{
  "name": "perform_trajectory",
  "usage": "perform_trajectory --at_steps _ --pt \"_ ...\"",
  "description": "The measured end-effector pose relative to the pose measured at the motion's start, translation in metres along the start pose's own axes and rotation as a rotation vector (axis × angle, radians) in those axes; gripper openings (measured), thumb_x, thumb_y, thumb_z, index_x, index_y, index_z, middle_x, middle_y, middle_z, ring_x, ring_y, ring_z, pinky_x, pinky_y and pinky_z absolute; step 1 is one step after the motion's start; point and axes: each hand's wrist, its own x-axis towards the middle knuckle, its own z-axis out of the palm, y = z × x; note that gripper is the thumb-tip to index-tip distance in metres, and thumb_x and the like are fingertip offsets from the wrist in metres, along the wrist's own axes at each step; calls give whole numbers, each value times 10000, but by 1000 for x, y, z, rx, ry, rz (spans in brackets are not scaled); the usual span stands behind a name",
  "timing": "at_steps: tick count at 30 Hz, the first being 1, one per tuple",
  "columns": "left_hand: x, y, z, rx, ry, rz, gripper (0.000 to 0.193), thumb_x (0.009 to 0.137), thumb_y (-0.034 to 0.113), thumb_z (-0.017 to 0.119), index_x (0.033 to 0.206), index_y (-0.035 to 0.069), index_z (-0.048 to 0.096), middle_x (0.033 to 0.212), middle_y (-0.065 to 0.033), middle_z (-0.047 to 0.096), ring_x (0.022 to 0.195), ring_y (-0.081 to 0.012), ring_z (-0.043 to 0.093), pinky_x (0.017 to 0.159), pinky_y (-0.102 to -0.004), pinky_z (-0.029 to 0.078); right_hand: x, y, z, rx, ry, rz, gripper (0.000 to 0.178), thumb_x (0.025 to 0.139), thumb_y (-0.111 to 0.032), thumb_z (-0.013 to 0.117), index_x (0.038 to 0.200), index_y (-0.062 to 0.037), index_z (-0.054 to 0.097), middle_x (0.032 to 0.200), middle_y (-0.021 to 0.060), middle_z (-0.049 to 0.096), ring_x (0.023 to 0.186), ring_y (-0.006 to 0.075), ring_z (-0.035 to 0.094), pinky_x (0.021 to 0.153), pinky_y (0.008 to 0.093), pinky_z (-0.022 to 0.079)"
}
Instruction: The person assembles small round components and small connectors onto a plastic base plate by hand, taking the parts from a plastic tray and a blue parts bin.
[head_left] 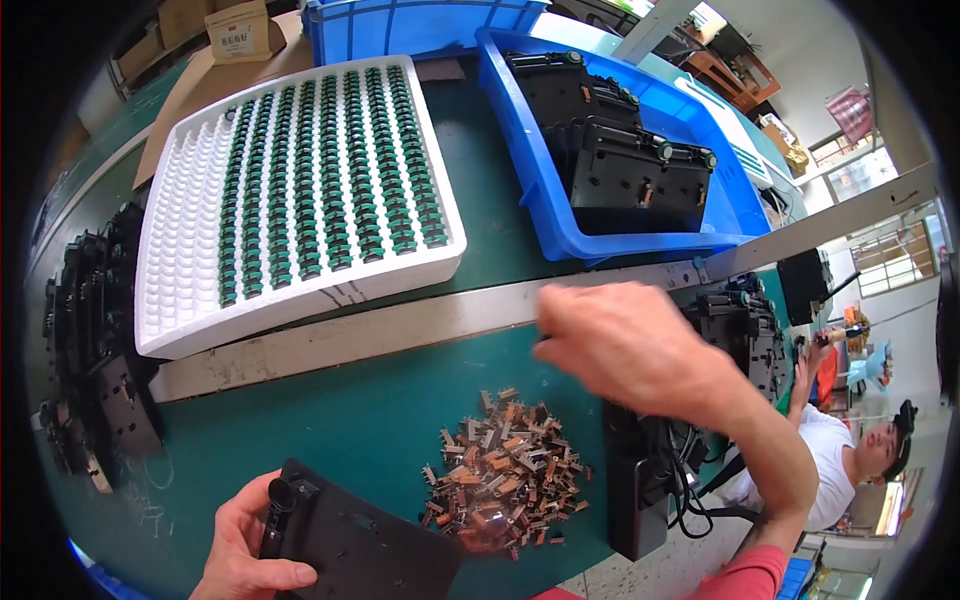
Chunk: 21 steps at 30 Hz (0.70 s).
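My left hand grips a black plastic panel by its left edge, thumb on its face, low in the view. A round black knob or wheel sits at the panel's upper left corner. Beside the panel lies a heap of small brown and silvery metal parts, too small to name surely. My right hand hangs above and right of this heap, slightly blurred, its fingers curled closed. Anything they pinch is hidden.
A white foam tray carries rows of green-and-black round parts. Black panels fill part of a blue bin; more panels stack at left and right. A black box with cables stands right of the heap. A person in white works at right.
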Motion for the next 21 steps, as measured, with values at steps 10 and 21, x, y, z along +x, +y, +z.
perform_trajectory --at_steps 10,21 --pt "6 0 0 -18 -29 -4 787 488 -56 825 1212 -7 521 1059 -71 626 983 -205 628 900 -319 505 -25 8 -28 -90 187 118 219 906 -239 577 858 -25 584 822 168 622 790 347 639 715 446 513" --pt "8 1 10 34 2 5 825 457 -49 815 1222 -13 510 1037 -70 630 968 -201 632 883 -320 517 -72 196 -33 -9 132 596 406 932 -328 478 814 53 555 661 169 503 641 302 506 655 419 419"
